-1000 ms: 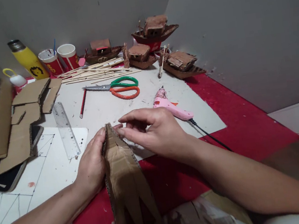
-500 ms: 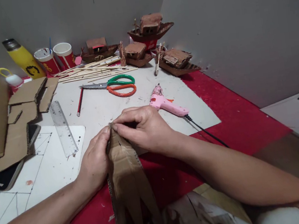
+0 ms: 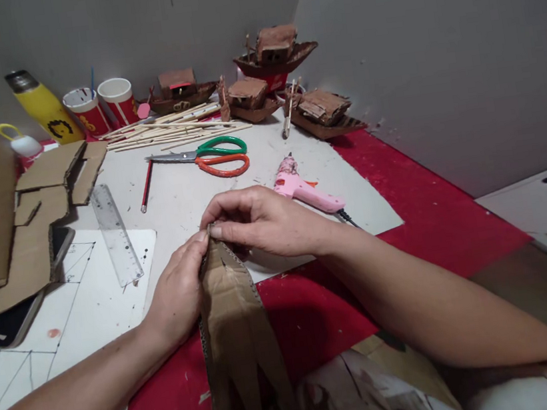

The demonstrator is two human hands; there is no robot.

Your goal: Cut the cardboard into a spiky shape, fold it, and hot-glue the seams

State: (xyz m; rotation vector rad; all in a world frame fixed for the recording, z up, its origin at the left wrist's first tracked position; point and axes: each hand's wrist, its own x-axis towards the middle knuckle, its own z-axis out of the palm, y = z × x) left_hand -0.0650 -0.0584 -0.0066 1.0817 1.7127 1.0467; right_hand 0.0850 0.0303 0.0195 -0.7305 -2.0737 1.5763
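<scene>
A long piece of cardboard (image 3: 231, 305), cut into pointed strips toward its near end, stretches from my hands down to the bottom edge of the view. My left hand (image 3: 178, 288) is closed along its left side, with the thumb at the narrow far tip. At that same tip my right hand (image 3: 260, 223) pinches the cardboard between thumb and fingers, its fingertips partly hidden behind. A pink glue gun (image 3: 301, 186) lies just beyond my right hand. Scissors (image 3: 201, 157) with one green and one orange handle rest farther back.
Several brown model boats (image 3: 278, 50) stand at the back, beside thin wooden sticks (image 3: 167, 128), paper cups (image 3: 117, 98) and a yellow bottle (image 3: 47, 110). Cardboard pieces (image 3: 42, 208), a clear ruler (image 3: 117, 239) and a drawn sheet (image 3: 23, 332) are at left. A pencil (image 3: 147, 187) lies near the scissors.
My right hand has shifted slightly up and its fingers now curl farther over the cardboard's tip. The right forearm has moved a little; my left hand keeps its hold.
</scene>
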